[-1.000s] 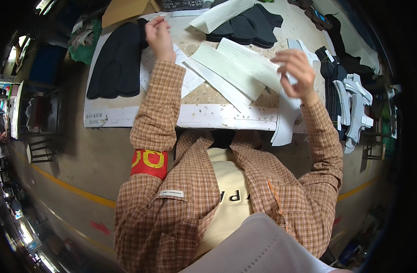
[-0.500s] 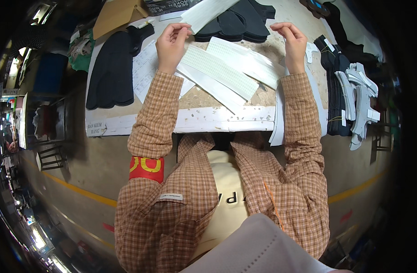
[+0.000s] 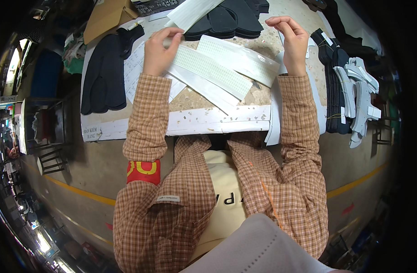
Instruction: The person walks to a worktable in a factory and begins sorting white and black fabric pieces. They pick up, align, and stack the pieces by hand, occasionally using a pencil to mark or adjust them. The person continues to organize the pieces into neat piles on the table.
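My left hand (image 3: pixel 159 53) is over the left ends of long strips of small pale green labels (image 3: pixel 217 73) on the table. Its thumb stands apart from the bent fingers, and I see nothing held between them. To the right, my right hand (image 3: pixel 292 43) is raised above the table with fingers curled and the thumb drawn in under them. Whatever its fingertips may pinch is too small to make out. Another label strip (image 3: pixel 242 57) lies between the hands. A white strip (image 3: pixel 190 16) rests across a stack of black cut pieces (image 3: pixel 224 22) at the back.
Black shaped pieces (image 3: pixel 104 75) lie at the table's left beside written paper sheets (image 3: pixel 131 79). An open cardboard box (image 3: pixel 106 20) stands at the far left. Grey pieces (image 3: pixel 354 98) and tied black bundles (image 3: pixel 335 82) sit at the right. Grey sheets (image 3: pixel 275 113) overhang the front edge.
My left hand has shifted left and slightly down, and its thumb and fingers have parted from a pinch. My right hand stays raised, its fingers still curled.
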`<control>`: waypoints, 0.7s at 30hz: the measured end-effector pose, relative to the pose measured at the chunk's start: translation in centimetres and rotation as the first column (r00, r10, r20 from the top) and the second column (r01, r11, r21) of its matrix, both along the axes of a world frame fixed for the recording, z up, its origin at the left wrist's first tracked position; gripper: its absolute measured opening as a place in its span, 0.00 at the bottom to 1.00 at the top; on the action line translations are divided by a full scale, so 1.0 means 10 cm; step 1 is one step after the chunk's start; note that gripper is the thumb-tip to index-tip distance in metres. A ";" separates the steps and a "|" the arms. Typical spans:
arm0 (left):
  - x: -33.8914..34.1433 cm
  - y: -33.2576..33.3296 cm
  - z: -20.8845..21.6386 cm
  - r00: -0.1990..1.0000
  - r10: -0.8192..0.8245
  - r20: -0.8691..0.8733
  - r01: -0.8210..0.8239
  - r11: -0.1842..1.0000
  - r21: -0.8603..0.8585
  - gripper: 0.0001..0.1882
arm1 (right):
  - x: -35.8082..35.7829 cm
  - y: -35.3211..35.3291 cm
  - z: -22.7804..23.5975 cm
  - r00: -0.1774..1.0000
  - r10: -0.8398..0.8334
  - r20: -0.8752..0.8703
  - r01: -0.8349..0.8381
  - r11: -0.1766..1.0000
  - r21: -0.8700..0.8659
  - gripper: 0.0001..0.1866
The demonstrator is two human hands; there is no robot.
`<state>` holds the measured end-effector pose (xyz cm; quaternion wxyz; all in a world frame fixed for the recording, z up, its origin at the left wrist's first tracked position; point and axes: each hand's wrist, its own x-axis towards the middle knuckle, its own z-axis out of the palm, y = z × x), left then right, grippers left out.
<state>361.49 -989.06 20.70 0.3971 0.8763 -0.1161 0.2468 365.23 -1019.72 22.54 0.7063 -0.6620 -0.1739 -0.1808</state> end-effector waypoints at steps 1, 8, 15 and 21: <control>-0.01 -0.05 -0.01 0.999 -0.045 -0.007 0.045 0.999 0.006 0.07 | -0.01 0.01 0.01 0.999 0.024 0.023 -0.022 0.998 -0.061 0.10; -0.09 -0.24 -0.03 0.985 -0.158 0.065 0.143 0.971 0.190 0.07 | -0.27 0.34 0.01 0.980 0.173 -0.096 -0.188 0.666 -0.722 0.09; 0.05 0.08 0.01 0.984 -0.173 0.040 0.165 0.813 -0.558 0.10 | -0.42 0.47 -0.13 0.910 0.317 -0.267 -0.368 0.322 -0.872 0.20; 0.11 0.27 -0.07 0.976 -0.198 -0.087 0.032 0.530 -0.848 0.13 | -0.23 0.26 -0.03 0.942 0.307 -0.138 -0.312 0.646 -0.697 0.12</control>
